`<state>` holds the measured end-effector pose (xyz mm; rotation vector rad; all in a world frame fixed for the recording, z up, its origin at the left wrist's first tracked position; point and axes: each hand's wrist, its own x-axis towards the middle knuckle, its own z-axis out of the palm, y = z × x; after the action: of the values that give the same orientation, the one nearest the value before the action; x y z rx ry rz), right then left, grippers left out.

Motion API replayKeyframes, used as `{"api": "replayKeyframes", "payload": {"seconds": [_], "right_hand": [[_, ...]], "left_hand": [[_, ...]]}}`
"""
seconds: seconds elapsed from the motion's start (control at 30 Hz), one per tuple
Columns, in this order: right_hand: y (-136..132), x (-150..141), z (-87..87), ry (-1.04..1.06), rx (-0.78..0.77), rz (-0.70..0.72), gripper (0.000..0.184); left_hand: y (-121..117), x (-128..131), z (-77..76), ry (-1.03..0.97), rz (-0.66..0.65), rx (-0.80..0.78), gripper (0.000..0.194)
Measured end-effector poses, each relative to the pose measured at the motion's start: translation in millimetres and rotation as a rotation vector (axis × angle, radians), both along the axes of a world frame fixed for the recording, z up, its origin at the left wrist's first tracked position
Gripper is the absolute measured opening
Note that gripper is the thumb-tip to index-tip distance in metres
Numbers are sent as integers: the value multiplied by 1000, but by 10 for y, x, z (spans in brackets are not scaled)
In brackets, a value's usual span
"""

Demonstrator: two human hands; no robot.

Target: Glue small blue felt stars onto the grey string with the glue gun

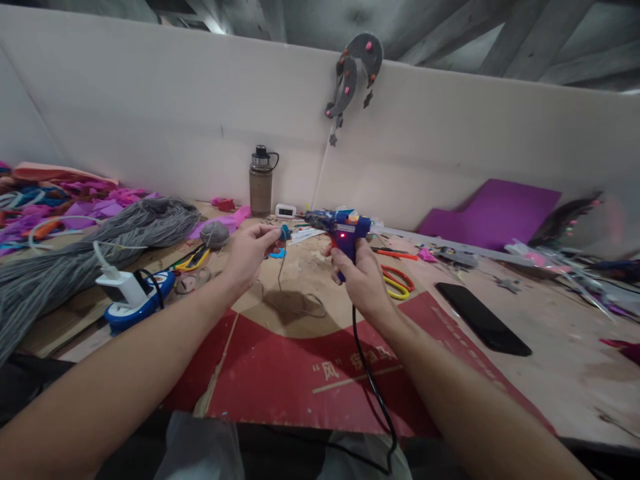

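My right hand (361, 275) is closed round the grip of a blue hot-glue gun (340, 225) with a red light on; its nozzle points left. My left hand (249, 251) pinches a small teal piece (285, 233) right at the nozzle tip, and a thin grey string (283, 280) hangs from it down to the table. The gun's black cord (369, 380) runs down toward me over a red printed cardboard sheet (305, 373).
A grey yarn bundle (85, 250) and pink and purple felt scraps (65, 203) lie left, beside a white charger on a blue power strip (131, 300). Bottle (261, 181), yellow-handled scissors (397, 283), black phone (483, 319) and purple sheet (495, 212) sit round the table.
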<state>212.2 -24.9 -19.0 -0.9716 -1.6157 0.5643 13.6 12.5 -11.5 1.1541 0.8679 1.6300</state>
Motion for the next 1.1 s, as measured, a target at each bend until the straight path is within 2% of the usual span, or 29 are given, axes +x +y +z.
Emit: {"api": "replayKeyframes", "payload": {"seconds": [0.07,0.1,0.17,0.27,0.37,0.47,0.57,0.6,0.67,0.73,0.87,1.0,1.1], "right_hand": [[91,33,-18,157,-172,38,17],[148,56,-39,166,-260,30,16],[273,115,-107,29,-409,-34,16],[440,236,-232,-129,-489,-103,20],[517,374,-285,-275,-445,-205,30],[487,462,-217,-391,-333,-340,44],[382,409,-98,-552,-155,-443,39],[340,355,-68,-570,-87,-429,33],[265,207,-34,-479,-22,-305,22],[213,30,-29,-281,-95,-158,16],[183,-306,9,139,-256,98,31],[159,-570,155,403,-429,321,51],[128,-697,209,511,-490,412,54]], "left_hand": [[1,5,-1,-6,-25,-28,21],[2,7,-5,-7,-37,-32,20],[4,11,-21,9,-63,-19,17],[9,13,-53,63,-65,19,15],[8,15,-80,123,-32,45,15],[-3,21,-93,173,10,66,15],[-9,16,-90,215,47,83,15],[-6,9,-85,232,62,94,15],[10,-15,-68,276,114,134,14],[33,-48,-44,342,201,186,13],[54,-104,17,455,351,227,14],[13,-123,85,534,372,278,13],[-22,-121,138,535,362,273,10]]}}
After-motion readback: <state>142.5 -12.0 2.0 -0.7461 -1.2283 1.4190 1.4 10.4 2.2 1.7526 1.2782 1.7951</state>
